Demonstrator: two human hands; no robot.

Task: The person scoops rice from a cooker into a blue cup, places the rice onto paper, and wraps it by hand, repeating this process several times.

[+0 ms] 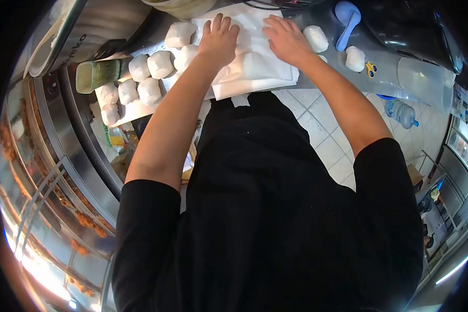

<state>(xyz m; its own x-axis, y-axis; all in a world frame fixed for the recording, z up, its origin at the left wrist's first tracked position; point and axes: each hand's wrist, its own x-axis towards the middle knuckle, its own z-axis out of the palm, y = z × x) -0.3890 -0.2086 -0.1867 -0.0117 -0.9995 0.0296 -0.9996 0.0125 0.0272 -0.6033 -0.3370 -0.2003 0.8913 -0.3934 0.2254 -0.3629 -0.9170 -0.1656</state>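
Observation:
White paper sheets (234, 89) lie on the metal counter in front of me, their near edge hanging at the counter's front. My left hand (218, 40) rests on the left part of the sheets, fingers apart and holding nothing. On the right part lies my right hand (285, 39), palm down with its fingers spread a little. Several white wrapped bundles (160, 64) stand on a light board to the left of my left hand. Just right of my right hand is another white bundle (315, 39), and a smaller one (355, 59) sits farther right.
A blue ladle or spoon (348, 23) and yellow-handled scissors (371, 69) lie at the right of the counter. A greenish container (96, 76) stands at the left end. Clear plastic box (425, 83) at the far right; water bottle (401, 113) below.

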